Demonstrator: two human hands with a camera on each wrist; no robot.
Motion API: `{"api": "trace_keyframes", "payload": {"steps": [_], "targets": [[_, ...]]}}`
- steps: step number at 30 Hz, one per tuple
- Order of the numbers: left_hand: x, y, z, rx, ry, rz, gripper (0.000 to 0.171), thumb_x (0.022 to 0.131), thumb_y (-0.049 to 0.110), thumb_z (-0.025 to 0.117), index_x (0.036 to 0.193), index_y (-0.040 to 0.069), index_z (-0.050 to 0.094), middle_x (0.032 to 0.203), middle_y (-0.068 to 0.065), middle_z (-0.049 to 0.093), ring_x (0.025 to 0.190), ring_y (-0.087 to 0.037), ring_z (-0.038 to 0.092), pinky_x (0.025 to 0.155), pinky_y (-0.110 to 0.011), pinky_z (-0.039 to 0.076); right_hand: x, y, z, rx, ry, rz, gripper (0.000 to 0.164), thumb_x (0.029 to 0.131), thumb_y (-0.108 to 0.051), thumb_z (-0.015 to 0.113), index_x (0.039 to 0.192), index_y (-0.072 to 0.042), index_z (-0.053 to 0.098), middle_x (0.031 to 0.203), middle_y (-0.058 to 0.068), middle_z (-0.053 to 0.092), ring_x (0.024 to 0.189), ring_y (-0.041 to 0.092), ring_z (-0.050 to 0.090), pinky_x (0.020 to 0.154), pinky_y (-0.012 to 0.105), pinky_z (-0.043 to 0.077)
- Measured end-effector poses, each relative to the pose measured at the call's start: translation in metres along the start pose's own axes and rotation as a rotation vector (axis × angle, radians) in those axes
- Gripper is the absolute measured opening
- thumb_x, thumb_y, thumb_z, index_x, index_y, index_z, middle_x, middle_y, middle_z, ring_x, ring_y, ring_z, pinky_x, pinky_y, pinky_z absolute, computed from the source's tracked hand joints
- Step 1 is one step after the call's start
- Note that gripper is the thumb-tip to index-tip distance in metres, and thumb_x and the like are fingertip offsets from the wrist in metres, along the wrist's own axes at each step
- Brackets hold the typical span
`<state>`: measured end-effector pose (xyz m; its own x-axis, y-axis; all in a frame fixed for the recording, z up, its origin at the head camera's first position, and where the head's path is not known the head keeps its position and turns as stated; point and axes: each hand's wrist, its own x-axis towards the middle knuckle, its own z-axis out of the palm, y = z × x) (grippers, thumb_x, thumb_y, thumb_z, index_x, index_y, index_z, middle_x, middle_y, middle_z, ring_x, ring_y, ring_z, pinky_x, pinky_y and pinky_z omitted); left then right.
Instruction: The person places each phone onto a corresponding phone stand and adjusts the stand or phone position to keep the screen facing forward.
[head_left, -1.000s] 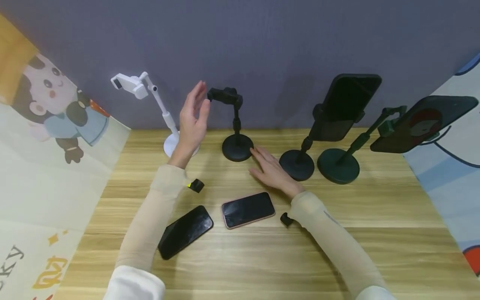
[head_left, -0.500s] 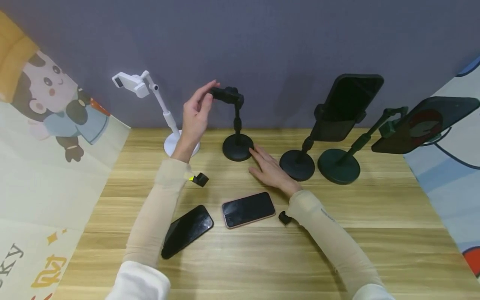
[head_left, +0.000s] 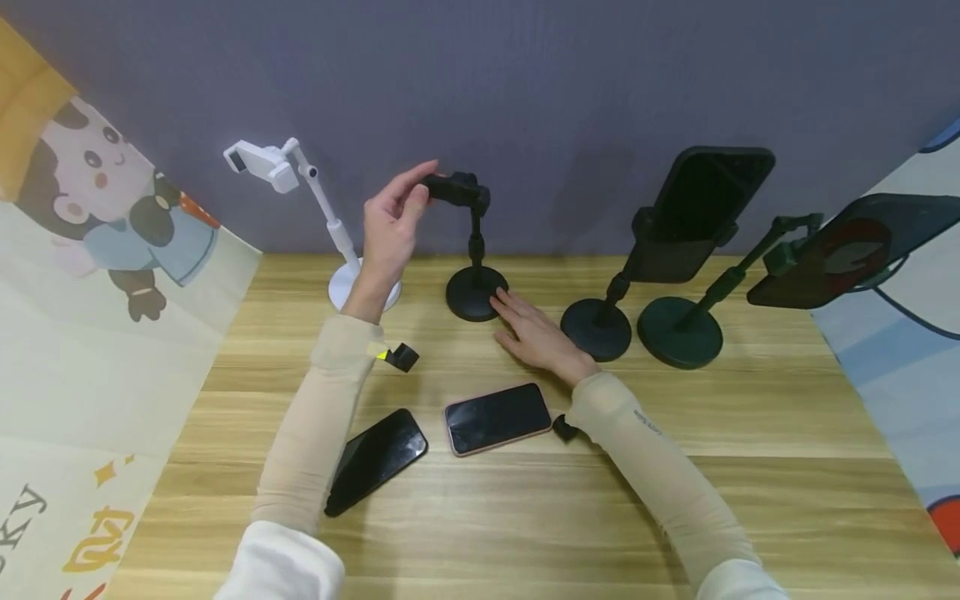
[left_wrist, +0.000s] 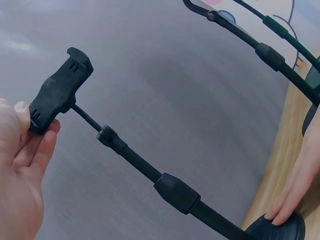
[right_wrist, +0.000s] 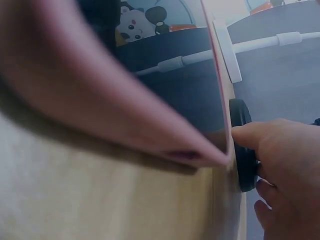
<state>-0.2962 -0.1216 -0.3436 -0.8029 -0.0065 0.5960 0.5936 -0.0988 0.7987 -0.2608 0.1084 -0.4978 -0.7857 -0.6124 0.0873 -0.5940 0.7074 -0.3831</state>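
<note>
In the head view a black phone stand (head_left: 476, 246) stands upright at the back of the table, with no phone in its clamp. My left hand (head_left: 390, 229) pinches the left end of this clamp (left_wrist: 60, 92), thumb on the front and fingers behind, as the left wrist view shows. My right hand (head_left: 536, 336) lies low beside the stand, its nearly straight fingers touching the right rim of the round base (head_left: 467, 298). Nearer to me lie a pink-edged phone (head_left: 498, 419) and a black phone (head_left: 378, 458), both screen up.
A white phone stand (head_left: 330, 212) is behind my left wrist. To the right stand a second black stand (head_left: 597, 327) and a dark green stand (head_left: 681, 332), each holding a phone. A grey wall (head_left: 540, 100) closes off the table's back edge.
My left hand has moved right, from beside the clamp to pinching its end. My right hand has shifted slightly left, its fingertips now further onto the base. The stand stays in place.
</note>
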Motion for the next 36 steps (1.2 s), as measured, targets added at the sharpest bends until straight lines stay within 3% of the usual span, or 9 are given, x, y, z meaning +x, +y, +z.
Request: {"api": "trace_keyframes", "payload": {"steps": [10,17,24,31,36], "targets": [[-0.004,0.003,0.004,-0.005,0.021,-0.020,0.032,0.093,0.008,0.055,0.121,-0.006,0.061,0.117,-0.025,0.062,0.099,-0.020,0.062,0.093,-0.034,0.048,0.001,-0.003,-0.002,-0.171,0.055,-0.004,0.057,0.096,-0.031,0.052,0.146,-0.008,0.037,0.153,0.012,0.030,0.136,0.028,0.030,0.109,0.047,0.029],[-0.014,0.025,0.013,0.041,0.028,-0.044,0.030,0.093,0.004,0.054,0.120,-0.009,0.059,0.116,-0.019,0.064,0.097,-0.017,0.062,0.094,-0.033,0.048,-0.001,-0.007,-0.013,-0.170,0.009,-0.002,0.057,0.095,-0.029,0.054,0.145,-0.007,0.039,0.151,0.013,0.031,0.134,0.030,0.033,0.109,0.047,0.028],[-0.022,0.032,0.017,0.113,-0.002,0.015,0.028,0.093,0.001,0.053,0.117,-0.013,0.058,0.105,-0.016,0.067,0.092,-0.015,0.063,0.090,-0.031,0.050,-0.009,-0.008,-0.018,-0.155,-0.047,0.012,0.056,0.096,-0.028,0.051,0.147,-0.010,0.036,0.154,0.011,0.027,0.135,0.028,0.031,0.111,0.047,0.026],[-0.032,0.036,0.022,0.108,-0.025,0.050,0.026,0.092,-0.003,0.053,0.115,-0.016,0.056,0.105,-0.015,0.066,0.093,-0.014,0.062,0.088,-0.028,0.050,-0.015,-0.005,-0.016,-0.168,-0.036,0.003,0.056,0.096,-0.028,0.052,0.147,-0.010,0.036,0.153,0.011,0.028,0.134,0.028,0.033,0.110,0.047,0.028],[-0.038,0.040,0.027,0.096,-0.031,0.052,0.026,0.092,-0.003,0.053,0.114,-0.016,0.055,0.103,-0.005,0.065,0.089,-0.013,0.060,0.083,-0.024,0.049,-0.020,-0.003,-0.015,-0.162,-0.008,-0.039,0.054,0.095,-0.025,0.052,0.145,-0.008,0.039,0.151,0.013,0.032,0.132,0.028,0.036,0.109,0.046,0.030]]}}
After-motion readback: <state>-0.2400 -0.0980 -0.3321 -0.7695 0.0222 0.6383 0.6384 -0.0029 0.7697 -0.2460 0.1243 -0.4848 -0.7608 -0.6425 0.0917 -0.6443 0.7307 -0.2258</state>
